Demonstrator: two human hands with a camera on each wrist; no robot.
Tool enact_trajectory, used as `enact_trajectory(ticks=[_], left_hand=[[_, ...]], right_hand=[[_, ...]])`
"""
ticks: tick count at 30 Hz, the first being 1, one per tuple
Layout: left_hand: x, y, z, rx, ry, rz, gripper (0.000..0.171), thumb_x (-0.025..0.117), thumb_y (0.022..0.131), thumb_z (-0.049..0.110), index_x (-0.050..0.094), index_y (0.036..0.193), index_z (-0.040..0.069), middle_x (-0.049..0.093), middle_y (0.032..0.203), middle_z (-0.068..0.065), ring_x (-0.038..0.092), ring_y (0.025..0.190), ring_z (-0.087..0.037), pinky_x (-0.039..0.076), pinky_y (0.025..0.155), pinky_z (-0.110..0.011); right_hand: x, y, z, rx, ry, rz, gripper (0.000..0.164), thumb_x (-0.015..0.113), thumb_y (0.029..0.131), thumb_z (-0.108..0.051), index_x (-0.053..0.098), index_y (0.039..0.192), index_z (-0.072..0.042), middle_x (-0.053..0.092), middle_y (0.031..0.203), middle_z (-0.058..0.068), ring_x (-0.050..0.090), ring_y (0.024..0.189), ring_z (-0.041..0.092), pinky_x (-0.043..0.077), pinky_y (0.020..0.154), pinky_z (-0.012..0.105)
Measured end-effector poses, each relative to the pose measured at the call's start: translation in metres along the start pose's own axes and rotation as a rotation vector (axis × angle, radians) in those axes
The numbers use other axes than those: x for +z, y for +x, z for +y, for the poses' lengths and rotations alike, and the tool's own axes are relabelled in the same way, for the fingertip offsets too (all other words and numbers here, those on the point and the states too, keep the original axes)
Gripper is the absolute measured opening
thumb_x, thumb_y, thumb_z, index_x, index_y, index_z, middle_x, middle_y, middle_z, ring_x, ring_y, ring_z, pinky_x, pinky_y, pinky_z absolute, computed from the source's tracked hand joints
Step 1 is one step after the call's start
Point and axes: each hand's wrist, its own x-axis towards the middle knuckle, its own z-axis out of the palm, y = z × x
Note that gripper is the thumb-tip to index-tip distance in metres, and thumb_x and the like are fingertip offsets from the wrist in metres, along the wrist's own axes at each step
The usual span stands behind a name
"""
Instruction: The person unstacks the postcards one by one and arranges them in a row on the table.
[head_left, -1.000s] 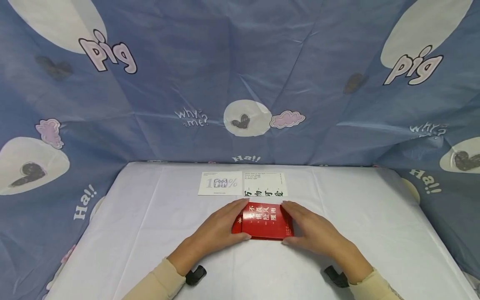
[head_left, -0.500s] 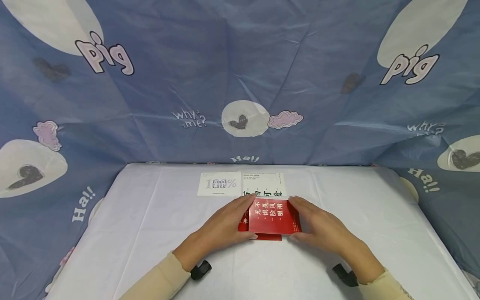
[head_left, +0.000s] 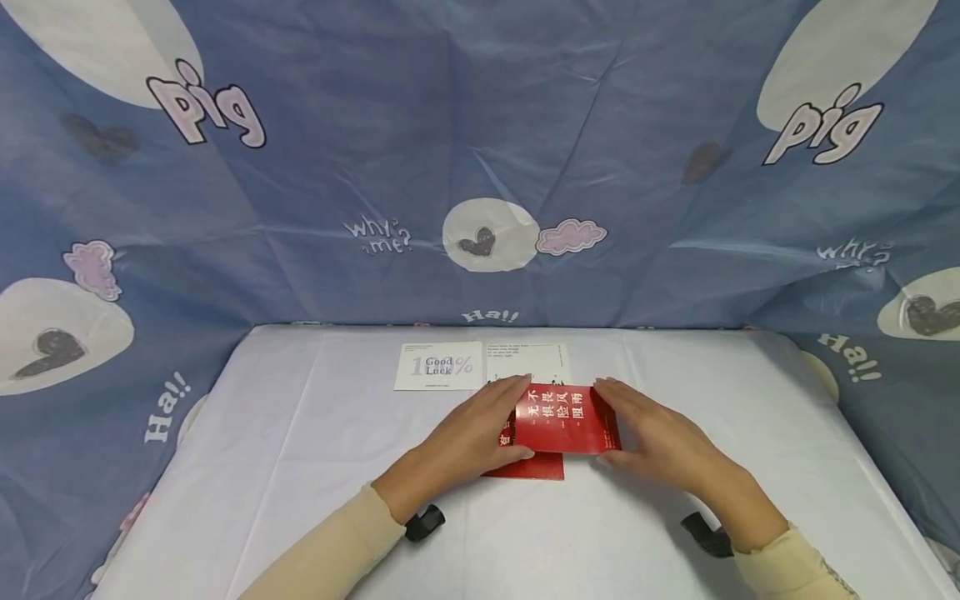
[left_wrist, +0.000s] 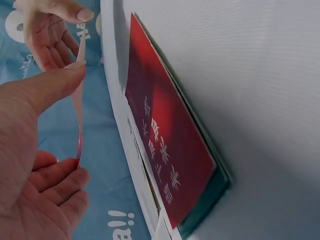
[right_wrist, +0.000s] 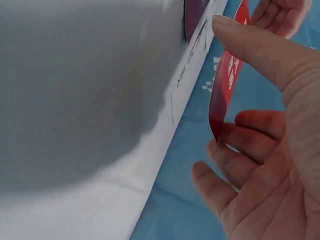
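A red card (head_left: 564, 423) with white Chinese characters is held up between both hands, slightly bowed in the wrist views. My left hand (head_left: 472, 433) pinches its left end, thumb on the near edge and fingers on the far edge. At the right end, my right hand (head_left: 663, 437) grips it the same way. Below it on the white-covered table lies another red card (left_wrist: 165, 130), on top of a small stack with a dark green edge (left_wrist: 205, 207). In the head view, the left hand and the raised card hide part of this stack.
Two white cards lie side by side farther back: one printed "Good Luck" (head_left: 438, 367) and one with small text (head_left: 528, 358), its lower part covered by the left hand and the raised card. A blue patterned cloth (head_left: 360, 167) hangs behind the table.
Both hands have lifted the top red card off the stack and moved it to the right and farther back. The red card beneath now shows at the near side.
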Motion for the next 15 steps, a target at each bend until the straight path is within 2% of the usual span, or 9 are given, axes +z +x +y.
enact_trajectory(ticks=[7,15], left_hand=[[0.004,0.015,0.007,0.016,0.017,-0.003,0.098,0.087,0.087,0.035,0.032,0.164,0.007,0.042,0.162,-0.008,0.04,0.148,-0.025,0.039,0.119,-0.04],[0.011,0.029,0.012,0.018,0.044,-0.013,0.098,0.086,0.088,0.037,0.031,0.164,0.007,0.042,0.162,-0.007,0.04,0.148,-0.024,0.041,0.118,-0.041]], right_hand=[[-0.006,-0.002,0.011,0.02,0.013,-0.019,0.094,0.092,0.081,-0.025,0.043,0.157,-0.001,0.045,0.16,0.016,0.047,0.144,0.037,0.052,0.105,0.054],[-0.009,-0.003,0.02,0.034,0.005,-0.025,0.093,0.091,0.081,-0.022,0.043,0.157,0.0,0.044,0.161,0.018,0.047,0.143,0.039,0.052,0.104,0.056]])
